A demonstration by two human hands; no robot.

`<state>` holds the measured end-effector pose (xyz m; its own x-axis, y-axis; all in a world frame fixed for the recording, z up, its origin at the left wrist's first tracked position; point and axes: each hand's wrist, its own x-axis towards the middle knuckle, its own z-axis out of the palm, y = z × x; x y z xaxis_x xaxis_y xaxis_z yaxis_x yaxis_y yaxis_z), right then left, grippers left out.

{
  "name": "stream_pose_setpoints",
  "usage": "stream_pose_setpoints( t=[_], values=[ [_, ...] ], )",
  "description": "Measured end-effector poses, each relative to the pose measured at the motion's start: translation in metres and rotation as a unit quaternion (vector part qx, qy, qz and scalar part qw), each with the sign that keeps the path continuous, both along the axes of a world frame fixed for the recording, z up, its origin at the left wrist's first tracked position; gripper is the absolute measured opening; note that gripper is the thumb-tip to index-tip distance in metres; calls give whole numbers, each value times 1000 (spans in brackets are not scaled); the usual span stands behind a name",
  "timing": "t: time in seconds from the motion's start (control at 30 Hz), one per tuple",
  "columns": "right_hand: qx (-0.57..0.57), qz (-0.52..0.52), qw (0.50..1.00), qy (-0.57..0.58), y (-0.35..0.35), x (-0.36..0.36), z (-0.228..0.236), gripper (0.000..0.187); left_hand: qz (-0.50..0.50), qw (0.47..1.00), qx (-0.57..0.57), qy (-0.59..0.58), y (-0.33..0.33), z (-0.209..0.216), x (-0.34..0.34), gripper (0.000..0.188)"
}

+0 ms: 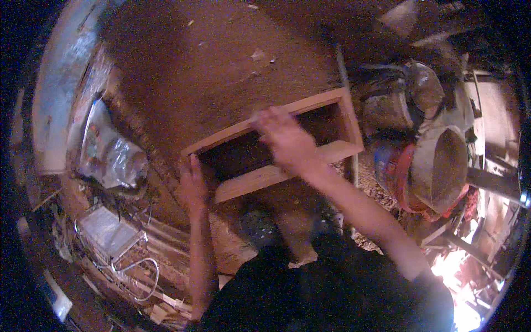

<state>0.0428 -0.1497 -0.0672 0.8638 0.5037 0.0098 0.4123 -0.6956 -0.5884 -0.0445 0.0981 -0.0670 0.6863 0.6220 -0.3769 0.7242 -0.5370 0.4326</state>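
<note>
A long rectangular wooden frame with a dark, deep inside lies aslant on the brown work surface, its right end farther away. My left hand rests against the frame's left end, fingers stretched out along the wood. Across the opening reaches my right hand, its fingertips at the far rail near the middle. Motion smears those fingers, and whether anything small is between them cannot be made out.
A crumpled clear plastic bag lies at the left, above a pale box-shaped thing with a looped white cable. On the right stand a red bucket and a round open container. Wood shavings lie below the surface's right edge.
</note>
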Motion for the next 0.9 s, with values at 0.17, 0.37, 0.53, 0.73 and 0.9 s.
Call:
stream_pose_setpoints(
  t=[0.17,0.37,0.53,0.73,0.9],
  values=[
    [-95,-139,984,-55,-48,16,11,40,-27,985,-109,-128,5,-7,1,73],
    [-65,-70,991,-96,-29,6,-4,46,-54,992,-7,-113,5,-14,-5,61],
    [-19,104,990,-98,47,-10,-7,48,-57,990,-13,-131,5,-12,-7,57],
    [34,207,971,-118,113,-11,-1,46,-24,965,-123,-232,5,-18,-5,53],
    [51,212,971,-103,117,-8,-1,46,-22,966,-121,-230,6,-28,-9,52]
  ],
)
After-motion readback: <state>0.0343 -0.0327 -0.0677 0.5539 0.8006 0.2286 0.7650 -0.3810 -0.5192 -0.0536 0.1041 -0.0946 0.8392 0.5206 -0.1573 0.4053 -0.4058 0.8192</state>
